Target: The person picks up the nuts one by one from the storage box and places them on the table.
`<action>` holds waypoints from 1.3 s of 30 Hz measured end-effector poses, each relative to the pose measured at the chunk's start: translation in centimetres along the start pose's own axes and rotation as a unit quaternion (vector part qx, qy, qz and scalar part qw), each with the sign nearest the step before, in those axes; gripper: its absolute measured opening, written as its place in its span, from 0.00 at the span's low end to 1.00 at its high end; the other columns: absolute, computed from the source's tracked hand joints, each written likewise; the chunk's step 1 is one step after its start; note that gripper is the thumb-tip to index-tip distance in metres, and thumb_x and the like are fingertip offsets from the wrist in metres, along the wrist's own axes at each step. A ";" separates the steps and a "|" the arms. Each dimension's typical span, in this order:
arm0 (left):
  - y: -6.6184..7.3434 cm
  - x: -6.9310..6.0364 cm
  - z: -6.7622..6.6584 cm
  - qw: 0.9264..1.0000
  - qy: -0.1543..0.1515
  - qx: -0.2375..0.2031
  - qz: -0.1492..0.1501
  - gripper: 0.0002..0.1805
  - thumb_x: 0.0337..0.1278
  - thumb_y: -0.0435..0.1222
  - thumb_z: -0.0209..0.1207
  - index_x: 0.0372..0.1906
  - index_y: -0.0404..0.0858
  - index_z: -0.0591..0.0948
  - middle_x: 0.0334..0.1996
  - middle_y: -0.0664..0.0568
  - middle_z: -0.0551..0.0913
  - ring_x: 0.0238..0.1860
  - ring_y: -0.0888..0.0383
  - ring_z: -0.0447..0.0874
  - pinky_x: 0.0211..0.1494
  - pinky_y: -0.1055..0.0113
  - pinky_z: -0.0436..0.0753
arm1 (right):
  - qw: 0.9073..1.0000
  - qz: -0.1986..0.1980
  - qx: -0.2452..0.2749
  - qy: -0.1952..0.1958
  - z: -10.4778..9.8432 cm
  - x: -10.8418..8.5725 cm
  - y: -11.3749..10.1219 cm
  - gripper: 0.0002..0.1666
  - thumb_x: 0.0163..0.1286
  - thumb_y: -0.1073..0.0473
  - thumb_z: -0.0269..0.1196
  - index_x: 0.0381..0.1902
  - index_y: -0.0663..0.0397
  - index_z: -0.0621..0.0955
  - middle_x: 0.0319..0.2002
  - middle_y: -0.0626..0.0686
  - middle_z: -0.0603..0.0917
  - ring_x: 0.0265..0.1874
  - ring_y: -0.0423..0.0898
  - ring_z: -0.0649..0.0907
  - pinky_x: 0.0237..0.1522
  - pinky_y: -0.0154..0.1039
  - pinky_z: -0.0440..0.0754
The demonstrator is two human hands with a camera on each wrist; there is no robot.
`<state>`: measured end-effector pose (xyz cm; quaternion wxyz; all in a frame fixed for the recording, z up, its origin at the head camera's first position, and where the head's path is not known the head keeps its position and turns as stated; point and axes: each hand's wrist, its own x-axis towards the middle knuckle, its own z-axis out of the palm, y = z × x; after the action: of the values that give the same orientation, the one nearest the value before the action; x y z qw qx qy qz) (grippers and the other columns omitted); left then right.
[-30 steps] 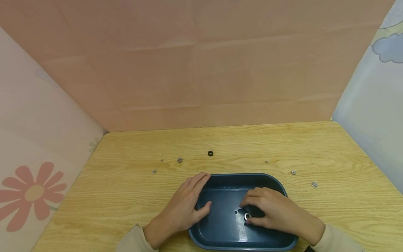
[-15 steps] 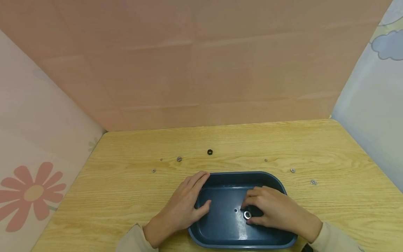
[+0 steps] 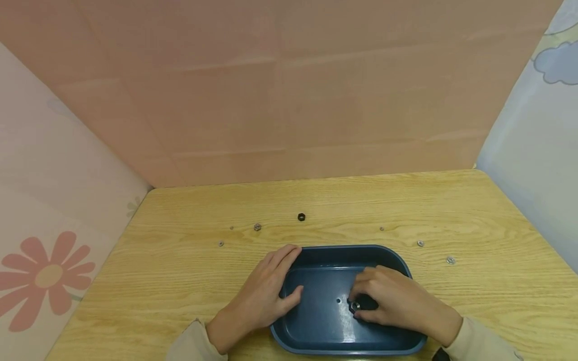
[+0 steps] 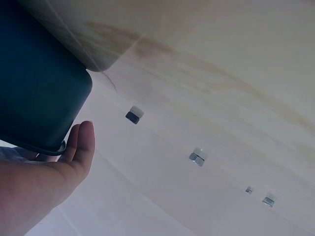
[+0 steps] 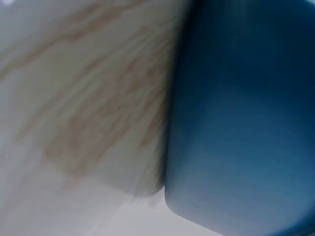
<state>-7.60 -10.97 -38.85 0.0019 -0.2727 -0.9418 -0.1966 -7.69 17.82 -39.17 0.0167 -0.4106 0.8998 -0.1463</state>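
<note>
In the head view a dark blue tray (image 3: 316, 271) lies at the table's front. My right hand (image 3: 388, 301) reaches inside it, pinching a metal nut (image 3: 354, 307) between thumb and fingertips, just at the tray's floor. Left of the nut is a tiny dark speck (image 3: 338, 301), too small to make out. My left hand (image 3: 266, 296) rests on the tray's left end, with fairly straight fingers along the rim and the thumb over the inside. The left wrist view shows the fingers (image 4: 84, 142) at the rim from outside. The right wrist view shows only the blurred tray wall (image 5: 236, 147).
Beyond the tray, a black nut (image 3: 301, 217) and a silver nut (image 3: 257, 227) lie on the wooden table (image 3: 171, 281), with smaller ones further left. To the right are a tiny nut (image 3: 382, 228) and two larger metal pieces, one a ring (image 3: 450, 260). A brown panel (image 3: 280, 115) stands behind.
The nut by my right thumb has tilted and its bright ring face has darkened as the fingertips close in on it. My left hand has stayed in place on the tray.
</note>
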 end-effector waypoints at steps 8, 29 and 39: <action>0.0 0.1 0.0 1.000 0.005 0.002 0.000 0.40 0.60 0.50 0.62 0.75 0.44 0.63 0.73 0.52 0.66 0.69 0.55 0.68 0.71 0.54 0.72 | 0.999 0.014 0.032 0.003 -0.3 0.1 -0.1 0.07 0.55 0.50 0.73 0.32 0.39 0.87 0.32 0.33 0.86 0.33 0.29 0.80 0.37 0.36 0.81; 0.1 0.1 -0.2 1.000 -0.010 -0.005 -0.014 0.40 0.60 0.50 0.61 0.75 0.45 0.63 0.73 0.53 0.65 0.69 0.54 0.67 0.71 0.52 0.71 | 0.998 0.021 0.039 0.046 -0.3 0.0 -0.3 0.10 0.54 0.55 0.71 0.36 0.39 0.86 0.35 0.32 0.85 0.35 0.30 0.80 0.38 0.37 0.82; 0.1 0.1 -0.1 1.000 -0.012 -0.004 -0.010 0.40 0.61 0.51 0.61 0.75 0.44 0.63 0.74 0.54 0.64 0.69 0.55 0.67 0.71 0.53 0.71 | 0.997 0.023 0.041 0.065 -0.6 0.1 -0.2 0.11 0.54 0.54 0.72 0.37 0.39 0.87 0.35 0.33 0.85 0.35 0.31 0.80 0.37 0.36 0.82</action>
<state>-7.66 -10.88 -38.67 -0.0122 -0.2651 -0.9437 -0.1974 -7.66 17.77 -38.48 -0.0219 -0.3783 0.9015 -0.2092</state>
